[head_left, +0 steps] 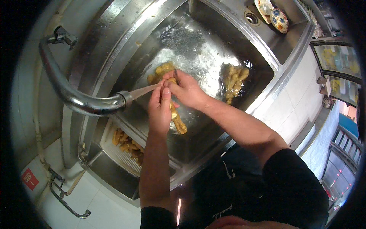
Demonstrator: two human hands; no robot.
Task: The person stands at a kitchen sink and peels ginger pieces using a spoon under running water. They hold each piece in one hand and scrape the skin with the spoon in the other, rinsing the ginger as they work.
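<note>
Both my hands hold one piece of ginger root (179,125) under the stream from a metal faucet (97,106). My left hand (160,110) grips it from the near left side, its thumb up by the water. My right hand (187,88) closes on its upper end, and the fingers of both hands meet there. The lower end sticks out below my hands, with a pale cut or broken spot. Beyond my hands, another ginger piece (163,68) lies in the steel sink basin (197,43). A larger ginger cluster (234,81) lies in shallow water at the right.
A white plastic basket (110,143) with several ginger pieces (127,146) sits in the lower left compartment. Patterned dishes (279,20) lie in the upper right compartment near a drain (252,18). The curved faucet reaches in from the left. A steel divider (243,25) separates the basins.
</note>
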